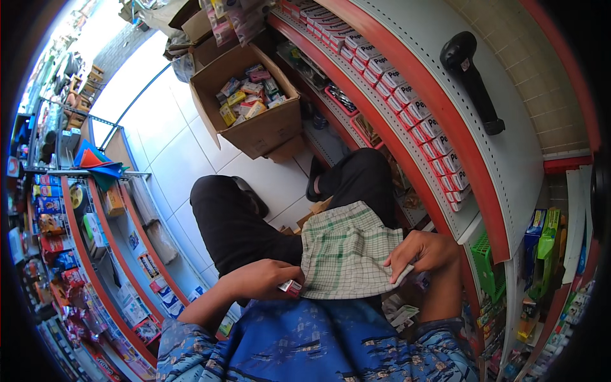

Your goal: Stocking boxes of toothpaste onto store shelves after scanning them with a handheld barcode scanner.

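Observation:
A checked cloth (pixel 346 253), off-white with green and dark lines, lies over my lap, partly on my right thigh. My right hand (pixel 422 255) pinches its near right corner between thumb and fingers. In my left hand (pixel 267 279) is a small red-and-white box (pixel 290 288), mostly covered by the fingers. That hand rests at the cloth's left edge; whether it also grips the fabric cannot be seen.
A cardboard box (pixel 267 131) of small packaged boxes stands ahead on white floor tiles (pixel 184 148). On the right, a metal shelf (pixel 506 191) holds a black barcode scanner (pixel 472 81) above rows of Pepsodent cartons (pixel 405 95). Stocked shelves (pixel 102 229) line the left.

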